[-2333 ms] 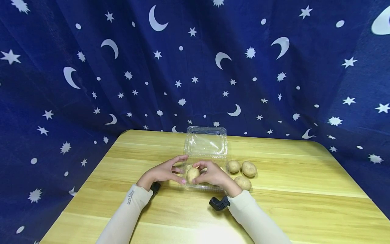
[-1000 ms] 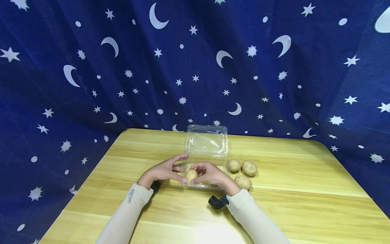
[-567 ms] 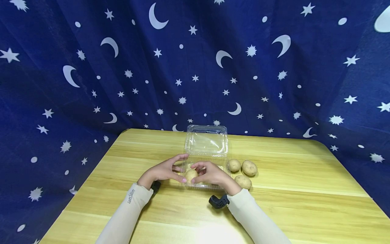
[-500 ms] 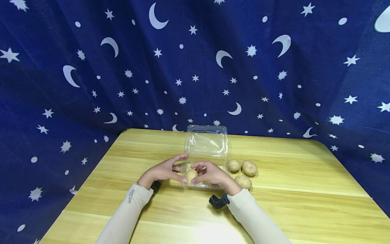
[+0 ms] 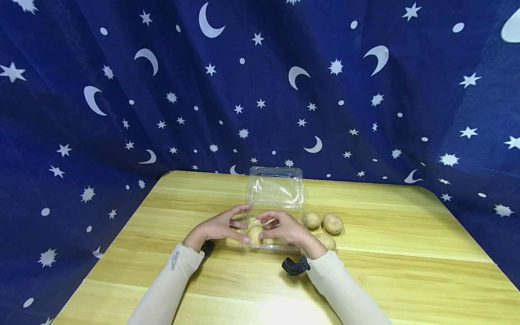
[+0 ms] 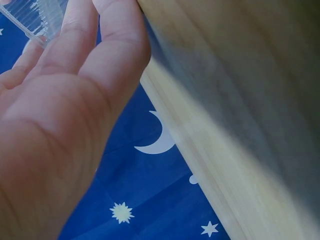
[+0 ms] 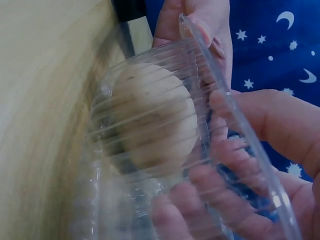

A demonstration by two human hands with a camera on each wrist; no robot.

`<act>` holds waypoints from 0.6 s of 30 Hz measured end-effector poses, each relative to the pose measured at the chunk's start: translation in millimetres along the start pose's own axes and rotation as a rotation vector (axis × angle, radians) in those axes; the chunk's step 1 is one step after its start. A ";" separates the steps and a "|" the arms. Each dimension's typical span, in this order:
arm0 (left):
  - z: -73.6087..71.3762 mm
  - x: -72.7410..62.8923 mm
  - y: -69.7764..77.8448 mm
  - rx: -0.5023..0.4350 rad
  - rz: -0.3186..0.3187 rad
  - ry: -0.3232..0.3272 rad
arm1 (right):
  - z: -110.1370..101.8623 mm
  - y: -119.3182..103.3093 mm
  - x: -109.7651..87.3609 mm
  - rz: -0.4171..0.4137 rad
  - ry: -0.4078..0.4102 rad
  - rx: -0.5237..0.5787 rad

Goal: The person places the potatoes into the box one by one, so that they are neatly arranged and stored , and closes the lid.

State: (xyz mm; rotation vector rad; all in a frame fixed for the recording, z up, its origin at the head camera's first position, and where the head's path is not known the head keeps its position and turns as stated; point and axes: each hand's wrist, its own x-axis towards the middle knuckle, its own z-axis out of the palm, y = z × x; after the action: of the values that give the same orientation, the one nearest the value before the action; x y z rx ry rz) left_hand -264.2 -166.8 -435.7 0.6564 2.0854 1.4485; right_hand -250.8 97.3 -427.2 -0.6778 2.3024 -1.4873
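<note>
A clear plastic clamshell container [image 5: 274,192] stands with its lid raised at the back. One potato [image 5: 255,234] lies in the left part of its base; the right wrist view shows this potato [image 7: 152,117] through the ribbed wall. My left hand [image 5: 221,225] grips the container's left end, thumb at the front corner and index finger near the back. Over the base is my right hand [image 5: 286,228], fingers loosely bent and parted, thumb close by the potato and nothing held. It hides part of the base.
Three potatoes lie right of the container on the wooden table [image 5: 406,234]: a small one [image 5: 312,220], a larger one [image 5: 333,223] and a front one [image 5: 326,241], partly behind my right wrist. A blue curtain [image 5: 260,81] with moons and stars hangs behind.
My right hand has let go of the potato, its fingers have loosened and it has shifted slightly up and right. The potato stays in the container's left part; my left hand has not moved.
</note>
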 end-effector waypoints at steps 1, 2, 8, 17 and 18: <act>0.0 0.0 0.0 0.000 -0.001 0.000 | -0.5 -0.1 -0.5 -0.013 -0.001 -0.005; -0.1 0.0 0.0 0.001 -0.002 0.001 | -0.8 -0.2 -0.9 -0.023 -0.002 -0.011; 0.0 0.4 -0.7 0.004 -0.001 0.000 | -2.4 -0.8 -2.8 -0.048 0.008 -0.015; -0.3 1.1 -1.4 0.005 0.008 0.002 | -3.3 4.5 -8.1 -0.110 0.060 0.014; -0.2 0.9 -1.4 0.004 0.007 0.001 | -3.5 5.2 -9.0 -0.121 0.070 0.015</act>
State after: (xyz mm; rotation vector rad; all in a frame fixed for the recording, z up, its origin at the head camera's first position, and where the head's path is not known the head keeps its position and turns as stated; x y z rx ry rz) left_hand -265.2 -166.8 -437.1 0.6657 2.0895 1.4493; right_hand -246.1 106.6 -430.4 -0.7856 2.3363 -1.6045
